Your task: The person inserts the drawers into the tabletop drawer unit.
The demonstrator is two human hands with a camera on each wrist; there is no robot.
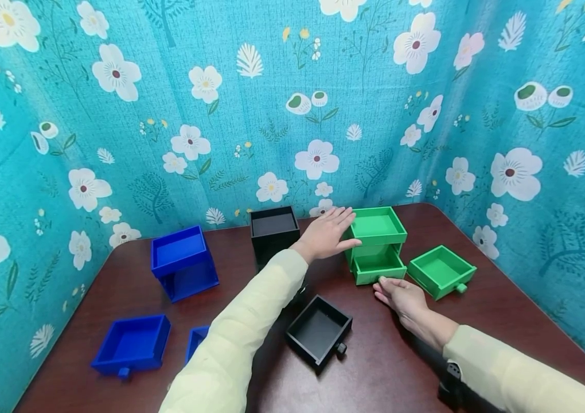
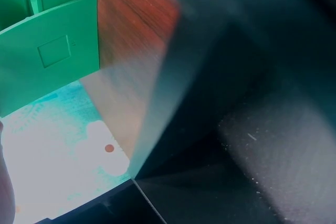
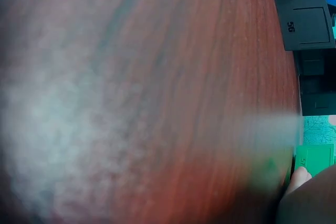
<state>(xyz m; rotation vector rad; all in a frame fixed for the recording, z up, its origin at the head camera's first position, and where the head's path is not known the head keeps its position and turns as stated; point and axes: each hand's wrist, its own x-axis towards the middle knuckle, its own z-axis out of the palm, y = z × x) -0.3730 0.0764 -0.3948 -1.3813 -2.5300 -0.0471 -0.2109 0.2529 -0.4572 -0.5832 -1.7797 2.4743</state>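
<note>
In the head view a green cabinet (image 1: 378, 225) stands at the back right, with a green drawer (image 1: 379, 265) partly out of its lower opening. My right hand (image 1: 405, 298) pinches the front of that drawer, fingertips and thumb at the low middle; its knob is hidden there. My left hand (image 1: 326, 232) is stretched out with straight fingers against the cabinet's upper left side. In the left wrist view the cabinet's green wall (image 2: 52, 56) shows. Only a bit of the right hand (image 3: 298, 178) and the green drawer front (image 3: 315, 157) appear in the right wrist view.
A loose green drawer (image 1: 442, 269) lies on the right. A black cabinet (image 1: 273, 226) stands behind my left arm, a black drawer (image 1: 319, 330) in front. On the left are a blue cabinet (image 1: 181, 258), a blue drawer (image 1: 132, 343) and another blue piece (image 1: 196, 339), partly hidden by my sleeve.
</note>
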